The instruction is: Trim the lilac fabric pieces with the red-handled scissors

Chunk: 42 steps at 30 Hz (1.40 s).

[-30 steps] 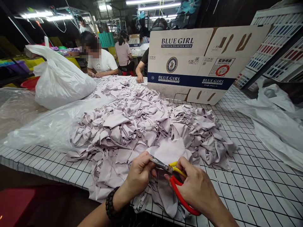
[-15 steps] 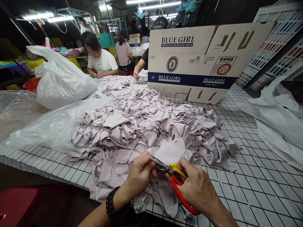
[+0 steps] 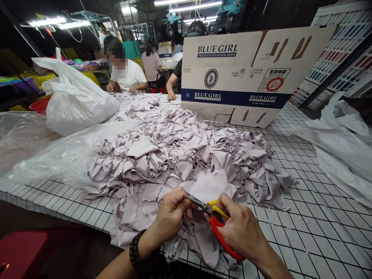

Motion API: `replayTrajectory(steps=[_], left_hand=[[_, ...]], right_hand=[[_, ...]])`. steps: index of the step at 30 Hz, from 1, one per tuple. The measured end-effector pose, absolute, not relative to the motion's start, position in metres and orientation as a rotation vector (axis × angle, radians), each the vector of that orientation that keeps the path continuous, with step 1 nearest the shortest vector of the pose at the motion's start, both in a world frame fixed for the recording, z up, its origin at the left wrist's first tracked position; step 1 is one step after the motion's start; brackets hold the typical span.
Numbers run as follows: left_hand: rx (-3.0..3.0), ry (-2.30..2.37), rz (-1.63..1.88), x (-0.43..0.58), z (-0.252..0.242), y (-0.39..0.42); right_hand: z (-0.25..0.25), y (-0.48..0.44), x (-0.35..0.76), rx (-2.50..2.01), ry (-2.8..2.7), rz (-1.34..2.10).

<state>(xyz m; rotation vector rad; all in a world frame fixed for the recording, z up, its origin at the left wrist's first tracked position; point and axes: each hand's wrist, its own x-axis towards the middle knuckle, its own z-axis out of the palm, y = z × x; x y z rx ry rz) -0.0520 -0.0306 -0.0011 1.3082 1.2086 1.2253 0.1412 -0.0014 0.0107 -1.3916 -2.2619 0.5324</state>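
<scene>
Head view (only cam): R hand (image 3: 240, 223) is clamped on the red-and-yellow-handled scissors (image 3: 208, 209), fingers wrapped round the grips, blades angled up-left toward the other hand. L hand (image 3: 173, 207) has thumb & index pinched together right by the blade tips, w/ a dark beaded bracelet (image 3: 138, 252) on that wrist; by the look of it the pinch is on an edge of the lilac-grey fabric piece (image 3: 205, 236), tho the exact bit is hidden behind the fingers. That piece hangs down btwn the hands, at the near edge of the heap of lilac-grey fabric pieces (image 3: 177, 147), over the grid-patterned table cover (image 3: 314, 221). Blades look near-closed; can't tell if a thread or cloth sits btwn the tips. Step in hand reads as close trimming w/ the tips. To do it well: keep the pinch firm & the edge taut, so the blades meet a tight line rather than a fold; work w/ just the points, small snips, wrist steady. Biggest risk, I'd say, is L fingertips, b/c they're so close to the tips; sliding the pinch back a touch before each squeeze would help. Also watch the loose strap (image 3: 174, 250) & layers below: soft cloth prob bunches easily & could get nicked, so lift the edge clear first.
</scene>
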Motion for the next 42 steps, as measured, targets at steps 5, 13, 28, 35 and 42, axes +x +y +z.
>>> replayTrajectory(steps=[5,13,28,35,42], left_hand=[[1.228,1.187,1.221,-0.051,0.0,-0.03],[1.142,1.214,1.156,-0.057,-0.004,-0.03],[1.439,1.484,1.027,-0.084,0.029,-0.022],[1.671,1.39,0.716,-0.079,0.03,-0.036],[1.38,1.346,0.869,-0.039,-0.004,-0.023]], right_hand=[[0.009,0.004,0.145,-1.428,-2.029,1.003],[-0.02,0.006,0.181,-1.463,-1.443,1.36],[-0.034,0.045,0.162,-1.426,-1.359,1.053],[-0.026,0.028,0.185,-1.372,-1.31,1.246],[0.016,0.033,0.167,-1.174,-1.292,1.564]])
